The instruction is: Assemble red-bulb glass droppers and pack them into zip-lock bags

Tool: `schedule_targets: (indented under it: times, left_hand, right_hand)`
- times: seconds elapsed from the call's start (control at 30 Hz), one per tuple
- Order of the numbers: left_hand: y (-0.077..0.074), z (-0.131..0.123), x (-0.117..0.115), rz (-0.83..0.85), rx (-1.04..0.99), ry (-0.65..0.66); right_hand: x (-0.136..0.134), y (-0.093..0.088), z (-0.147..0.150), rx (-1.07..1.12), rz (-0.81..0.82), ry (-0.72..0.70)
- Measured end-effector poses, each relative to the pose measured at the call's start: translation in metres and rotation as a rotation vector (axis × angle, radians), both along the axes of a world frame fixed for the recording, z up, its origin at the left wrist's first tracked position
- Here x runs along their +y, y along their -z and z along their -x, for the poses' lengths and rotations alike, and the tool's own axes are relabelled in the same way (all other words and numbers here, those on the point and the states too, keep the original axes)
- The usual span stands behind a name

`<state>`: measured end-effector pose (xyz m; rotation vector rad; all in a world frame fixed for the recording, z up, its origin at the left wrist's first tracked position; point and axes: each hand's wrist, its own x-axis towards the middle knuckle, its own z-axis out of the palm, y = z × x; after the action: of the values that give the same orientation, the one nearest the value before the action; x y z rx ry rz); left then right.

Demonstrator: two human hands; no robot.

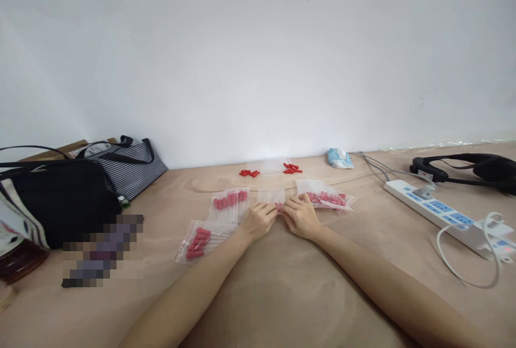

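My left hand [260, 220] and my right hand [300, 215] meet at the near end of a clear bag [271, 196] with red-tipped pieces in it. The fingers of both are closed on that bag's edge. Two more clear bags, one upper [229, 201] and one lower [201, 240], lie left of my left hand, holding clear sticks with red bulbs. Beside my right hand rests a pile of bagged red bulbs [328, 197]. Farther back, loose red bulbs sit in a left group [249, 173] and a right group [292, 168], with thin clear pieces [271, 168] between them.
A black bag [60, 197] and a striped bag [131, 168] stand at the left, near a blurred item [105, 251]. On the right are a power strip [435, 208] with cables, and a black headset [429, 169]. A blue-white packet [339, 158] lies by the wall.
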<state>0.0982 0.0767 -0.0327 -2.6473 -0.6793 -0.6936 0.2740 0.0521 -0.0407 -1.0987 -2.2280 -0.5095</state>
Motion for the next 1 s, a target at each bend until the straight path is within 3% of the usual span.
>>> schedule_targets:
  times: [0.17,0.37,0.73,1.0]
  left_hand:
    - [0.001,0.013,0.001,0.01,-0.088,-0.054]
    - [0.002,0.013,0.002,0.011,-0.115,-0.047]
    - [0.005,0.002,0.003,-0.027,-0.055,-0.005]
    - [-0.004,0.003,0.0,-0.034,0.017,-0.036]
  right_hand:
    - [0.002,0.001,-0.005,0.069,0.038,0.034]
    - [0.006,0.004,-0.004,0.057,-0.045,-0.01]
    - [0.004,0.003,0.002,0.046,-0.036,0.004]
    - [0.003,0.0,-0.001,0.04,-0.015,0.016]
